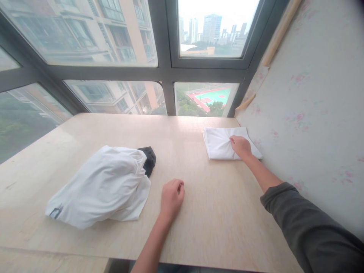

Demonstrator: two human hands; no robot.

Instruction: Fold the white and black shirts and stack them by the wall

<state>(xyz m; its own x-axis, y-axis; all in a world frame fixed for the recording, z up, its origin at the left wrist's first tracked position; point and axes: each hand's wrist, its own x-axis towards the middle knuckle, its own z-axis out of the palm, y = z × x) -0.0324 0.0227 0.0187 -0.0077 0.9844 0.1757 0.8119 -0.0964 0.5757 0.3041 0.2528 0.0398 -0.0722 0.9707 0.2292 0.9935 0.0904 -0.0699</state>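
At the back right of the wooden surface lies a folded white cloth (217, 146), flat and with its layers showing along the left edge. My right hand (241, 147) is over it, thumb and fingers pinched on its top layer, where creases run toward the fingertips. My left hand (172, 195) rests on the bare wood near the middle, fingers curled in and nothing visible in them. Left of it a loose, rumpled white garment (99, 185) with a small dark print at its near left corner is heaped up. Black fabric (149, 161) pokes out from behind this heap.
The pale wooden tabletop (199, 227) reaches back to grey window frames (167, 74). A wall with flowered paper (313, 113) borders it on the right, close to the folded cloth. Torn paper edging (246, 104) sticks out at the wall's corner.
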